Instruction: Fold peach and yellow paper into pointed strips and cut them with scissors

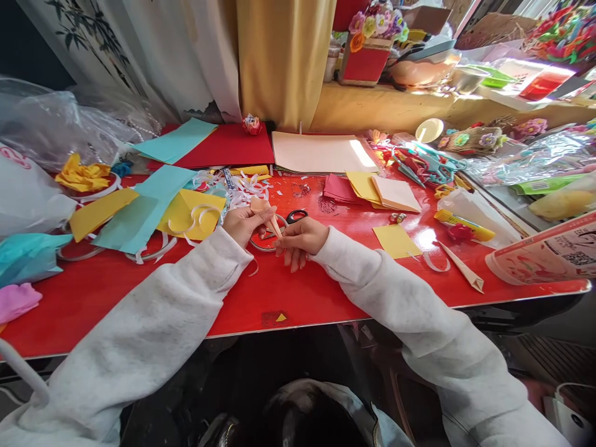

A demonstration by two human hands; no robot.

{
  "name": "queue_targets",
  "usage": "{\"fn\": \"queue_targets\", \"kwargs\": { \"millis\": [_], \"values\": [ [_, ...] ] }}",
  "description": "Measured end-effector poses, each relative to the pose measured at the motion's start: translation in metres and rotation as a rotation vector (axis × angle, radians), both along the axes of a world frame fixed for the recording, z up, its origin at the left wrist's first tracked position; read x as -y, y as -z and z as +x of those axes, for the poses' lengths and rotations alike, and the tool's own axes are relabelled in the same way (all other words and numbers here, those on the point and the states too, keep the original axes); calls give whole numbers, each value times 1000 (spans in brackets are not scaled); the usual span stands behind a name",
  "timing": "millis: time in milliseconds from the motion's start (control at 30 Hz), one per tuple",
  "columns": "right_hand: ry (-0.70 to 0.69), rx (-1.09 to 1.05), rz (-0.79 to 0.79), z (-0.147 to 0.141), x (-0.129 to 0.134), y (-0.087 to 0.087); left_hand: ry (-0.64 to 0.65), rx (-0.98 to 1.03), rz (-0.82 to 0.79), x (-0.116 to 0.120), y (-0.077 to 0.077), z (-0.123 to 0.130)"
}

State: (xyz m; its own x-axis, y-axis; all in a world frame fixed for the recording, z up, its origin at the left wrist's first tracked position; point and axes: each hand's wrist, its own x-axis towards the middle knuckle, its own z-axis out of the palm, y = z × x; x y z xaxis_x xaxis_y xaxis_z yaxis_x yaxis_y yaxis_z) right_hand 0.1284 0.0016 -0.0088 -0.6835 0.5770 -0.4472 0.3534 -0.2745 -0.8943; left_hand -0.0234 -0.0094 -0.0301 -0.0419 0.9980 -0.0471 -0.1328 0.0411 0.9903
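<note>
Over the middle of the red table (307, 298), my left hand (244, 225) pinches a folded piece of peach paper (261, 207). My right hand (302, 240) has thumb and forefinger closed on the paper's lower narrow end, its other fingers loosely curled. A ring-shaped thing (263, 248) lies under the hands, partly covered by them. Just behind my right hand shows a black scissor handle (297, 216); the rest of it is hidden. White paper strips (246, 189) are heaped beyond my left hand.
Teal sheets (149, 205) and yellow paper (190, 214) lie at left. Small paper squares (395, 194), a yellow square (395, 241), a glue stick (465, 225) and a rolled paper cone (463, 268) lie at right. A large pink cup (544, 254) stands near the right edge.
</note>
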Motion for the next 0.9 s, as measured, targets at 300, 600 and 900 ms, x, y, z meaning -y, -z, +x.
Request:
{"fn": "queue_targets", "kwargs": {
  "millis": [300, 600, 900],
  "values": [
    [141, 18, 246, 7, -2, -7, -110, 34, 71, 4, -15, 1],
    [422, -236, 364, 12, -12, -1, 46, 69, 27, 10, -18, 4],
    [459, -227, 572, 9, -14, 8, 117, 119, -43, 9, -13, 5]
  ]
}}
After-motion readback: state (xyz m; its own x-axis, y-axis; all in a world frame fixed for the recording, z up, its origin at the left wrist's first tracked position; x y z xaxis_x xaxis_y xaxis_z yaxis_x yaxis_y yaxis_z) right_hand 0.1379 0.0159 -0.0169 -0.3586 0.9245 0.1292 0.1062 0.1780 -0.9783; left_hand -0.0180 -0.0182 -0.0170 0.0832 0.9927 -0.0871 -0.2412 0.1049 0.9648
